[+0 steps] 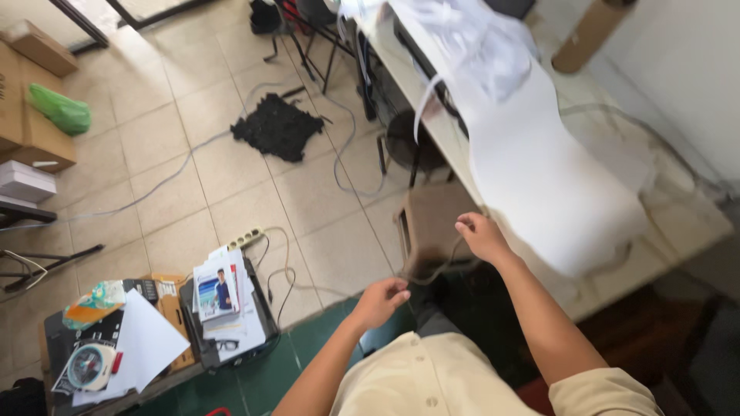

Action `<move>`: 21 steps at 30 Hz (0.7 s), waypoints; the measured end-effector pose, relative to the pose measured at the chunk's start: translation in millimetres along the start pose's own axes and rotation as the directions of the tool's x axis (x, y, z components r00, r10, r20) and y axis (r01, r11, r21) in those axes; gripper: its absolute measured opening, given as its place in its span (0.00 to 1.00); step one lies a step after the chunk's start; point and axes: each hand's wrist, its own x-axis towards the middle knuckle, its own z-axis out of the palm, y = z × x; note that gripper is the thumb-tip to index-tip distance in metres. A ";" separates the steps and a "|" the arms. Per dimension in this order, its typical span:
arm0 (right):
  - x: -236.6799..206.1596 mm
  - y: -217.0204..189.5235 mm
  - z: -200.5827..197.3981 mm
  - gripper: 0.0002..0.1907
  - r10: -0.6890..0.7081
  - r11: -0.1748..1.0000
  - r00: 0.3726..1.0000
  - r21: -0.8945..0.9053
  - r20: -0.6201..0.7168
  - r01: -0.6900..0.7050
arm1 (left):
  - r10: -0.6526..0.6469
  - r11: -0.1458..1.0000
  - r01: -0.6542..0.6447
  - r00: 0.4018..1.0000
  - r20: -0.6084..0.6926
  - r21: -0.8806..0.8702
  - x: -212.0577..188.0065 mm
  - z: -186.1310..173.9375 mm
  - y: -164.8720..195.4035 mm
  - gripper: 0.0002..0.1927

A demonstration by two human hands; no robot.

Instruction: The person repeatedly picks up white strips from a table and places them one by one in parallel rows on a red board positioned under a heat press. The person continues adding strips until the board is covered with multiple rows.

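- Right hand up at the near edge of the table, fingers curled shut around a thin pale cord, just beside the hanging white sheet.
- Left hand lower, over the tile floor; fingers bent inward, looks pinched near the cord's lower end, but blurred, so I cannot tell whether it grips.
- Cord sags in a shallow loop between the two hands, in front of a brown boxy stool under the table.
- White sheet: smooth, stiff-looking, curved, draped over the table edge, lower end rounded. Crumpled white paper at its top.
- Table top pale, marbled, straight-edged; cardboard tube standing at the far side by the wall.
- Floor: beige square tiles, then a dark green strip near the person's feet.
- Grey cables snake across the tiles to a white power strip; black fuzzy mat beyond.
- Left of the hands: stack of booklets and papers on a black box, glasses on it.
- Open tile between the stack and the stool; cardboard boxes with a green bag well apart.
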 end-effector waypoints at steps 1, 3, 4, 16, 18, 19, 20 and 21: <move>36.5 -8.2 -13.0 0.18 0.017 1.000 1.000 -0.013 0.008 -0.017 | -0.017 1.000 0.017 1.000 -0.018 -0.024 17.3 -4.5 8.3 0.19; 98.0 -22.6 -35.7 0.18 0.019 0.997 1.000 -0.072 -0.001 -0.019 | -0.040 0.999 0.038 0.998 -0.053 -0.036 44.4 -6.7 25.0 0.18; 126.6 -29.7 -46.6 0.18 0.022 0.995 1.000 -0.102 -0.008 -0.023 | -0.033 0.999 0.031 0.997 -0.072 -0.017 62.4 -10.0 35.4 0.18; 331.1 -77.5 -98.9 0.13 -0.571 0.654 0.816 -0.650 -0.087 0.388 | -0.039 0.991 0.023 0.992 -0.118 -0.129 195.5 -19.8 124.9 0.19; 335.7 -73.4 -100.3 0.05 -0.490 0.676 0.867 -0.668 -0.093 0.310 | -0.046 0.993 0.033 0.993 -0.110 -0.118 196.6 -24.0 125.9 0.19; 332.6 -70.6 -102.1 0.05 -0.536 0.690 0.832 -0.641 -0.142 0.335 | -0.055 0.995 0.045 0.993 -0.108 -0.093 195.0 -26.9 125.3 0.19; 324.7 -68.0 -104.0 0.05 -0.574 0.703 0.795 -0.616 -0.197 0.354 | -0.062 0.996 0.056 0.993 -0.100 -0.067 193.7 -29.9 125.2 0.18; 313.1 -65.2 -107.5 0.05 -0.605 0.712 0.754 -0.596 -0.256 0.370 | -0.076 0.994 0.067 0.992 -0.105 -0.090 192.2 -32.6 125.9 0.19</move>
